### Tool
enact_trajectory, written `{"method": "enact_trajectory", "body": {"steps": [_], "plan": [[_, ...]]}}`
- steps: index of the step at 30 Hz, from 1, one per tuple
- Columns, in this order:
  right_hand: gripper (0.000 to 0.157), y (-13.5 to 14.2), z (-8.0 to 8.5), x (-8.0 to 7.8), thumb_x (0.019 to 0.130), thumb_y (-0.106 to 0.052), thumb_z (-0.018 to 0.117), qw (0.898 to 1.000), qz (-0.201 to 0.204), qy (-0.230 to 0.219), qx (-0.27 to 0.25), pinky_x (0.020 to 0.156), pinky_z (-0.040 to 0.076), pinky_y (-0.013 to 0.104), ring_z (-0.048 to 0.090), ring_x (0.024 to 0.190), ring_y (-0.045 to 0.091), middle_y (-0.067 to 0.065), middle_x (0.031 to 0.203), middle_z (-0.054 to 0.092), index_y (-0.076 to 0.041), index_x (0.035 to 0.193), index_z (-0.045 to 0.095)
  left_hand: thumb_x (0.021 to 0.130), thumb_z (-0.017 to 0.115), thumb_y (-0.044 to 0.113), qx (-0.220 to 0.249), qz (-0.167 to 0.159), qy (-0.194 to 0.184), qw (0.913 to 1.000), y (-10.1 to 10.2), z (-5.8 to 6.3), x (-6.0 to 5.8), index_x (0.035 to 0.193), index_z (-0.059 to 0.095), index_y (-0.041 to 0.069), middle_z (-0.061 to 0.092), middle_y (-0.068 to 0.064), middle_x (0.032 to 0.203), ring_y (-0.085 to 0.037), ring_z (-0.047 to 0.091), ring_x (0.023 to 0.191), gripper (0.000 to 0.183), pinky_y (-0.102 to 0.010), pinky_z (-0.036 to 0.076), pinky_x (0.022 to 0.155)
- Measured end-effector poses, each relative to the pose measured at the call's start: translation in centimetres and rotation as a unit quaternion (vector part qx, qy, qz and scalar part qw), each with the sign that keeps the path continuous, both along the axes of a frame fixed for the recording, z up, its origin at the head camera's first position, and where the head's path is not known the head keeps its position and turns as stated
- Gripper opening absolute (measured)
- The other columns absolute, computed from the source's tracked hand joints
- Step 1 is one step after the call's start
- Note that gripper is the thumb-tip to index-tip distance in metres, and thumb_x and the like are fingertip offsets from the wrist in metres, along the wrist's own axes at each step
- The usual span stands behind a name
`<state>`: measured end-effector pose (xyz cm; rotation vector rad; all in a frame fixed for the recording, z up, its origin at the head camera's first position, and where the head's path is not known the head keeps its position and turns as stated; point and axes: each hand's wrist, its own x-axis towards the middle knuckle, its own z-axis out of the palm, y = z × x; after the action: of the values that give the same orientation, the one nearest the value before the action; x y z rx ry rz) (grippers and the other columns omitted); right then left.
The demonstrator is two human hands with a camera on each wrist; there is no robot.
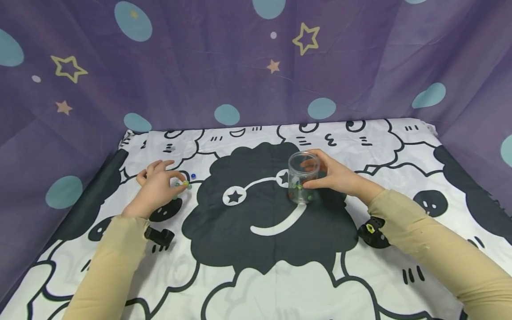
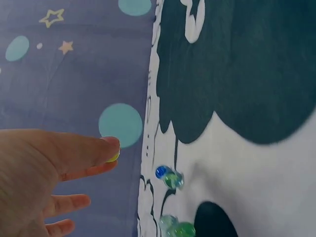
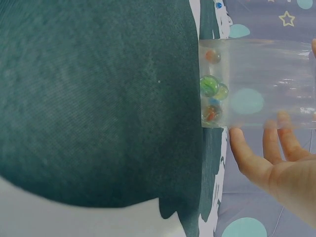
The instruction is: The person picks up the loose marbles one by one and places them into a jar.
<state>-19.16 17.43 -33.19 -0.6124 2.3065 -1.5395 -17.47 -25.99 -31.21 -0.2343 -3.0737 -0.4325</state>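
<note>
My left hand (image 1: 157, 184) pinches a yellow marble (image 2: 114, 157) between thumb and forefinger, the other fingers spread. Below it on the cloth, a blue marble (image 2: 161, 172) and a pale green one (image 2: 173, 180) lie side by side. Closer to the wrist in that view sit a clear marble (image 2: 168, 222) and a green marble (image 2: 185, 230). My right hand (image 1: 336, 175) grips the side of a clear plastic jar (image 1: 298, 171), which stands upright and lidless on the cloth's dark patch. Several marbles rest at its bottom, among them a green marble (image 3: 209, 86) and an orange one (image 3: 213, 56).
A black-and-white cartoon cloth (image 1: 264, 293) covers the table. Behind it and at both sides hangs a purple curtain (image 1: 240, 58) with stars and teal spots. Dark wrist devices (image 1: 160, 237) sit at both sleeves.
</note>
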Motion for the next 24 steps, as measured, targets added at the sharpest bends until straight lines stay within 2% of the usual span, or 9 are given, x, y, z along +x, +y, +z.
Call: {"method": "enact_trajectory", "body": {"steps": [14, 24], "plan": [[0.075, 0.0, -0.1, 0.0, 0.081, -0.006, 0.073, 1.0, -0.001, 0.0, -0.002, 0.097, 0.041, 0.052, 0.041, 0.129, 0.039, 0.021, 0.137, 0.045, -0.012, 0.142, 0.03, 0.081, 0.073, 0.02, 0.005, -0.046, 0.048, 0.9978, 1.8, 0.9, 0.7, 0.084, 0.072, 0.009, 0.035, -0.029, 0.143, -0.05, 0.016, 0.135, 0.011, -0.07, 0.004, 0.095], [0.076, -0.1, 0.0, 0.0, 0.08, -0.004, 0.073, 1.0, -0.001, -0.002, -0.007, 0.097, 0.041, 0.052, 0.041, 0.13, 0.039, 0.022, 0.137, 0.045, -0.011, 0.142, 0.03, 0.083, 0.072, 0.02, 0.008, -0.061, 0.047, 0.997, 3.1, 1.2, 1.0, 0.088, 0.071, 0.01, 0.036, -0.026, 0.144, -0.05, 0.016, 0.136, 0.011, -0.071, 0.004, 0.096]]}}
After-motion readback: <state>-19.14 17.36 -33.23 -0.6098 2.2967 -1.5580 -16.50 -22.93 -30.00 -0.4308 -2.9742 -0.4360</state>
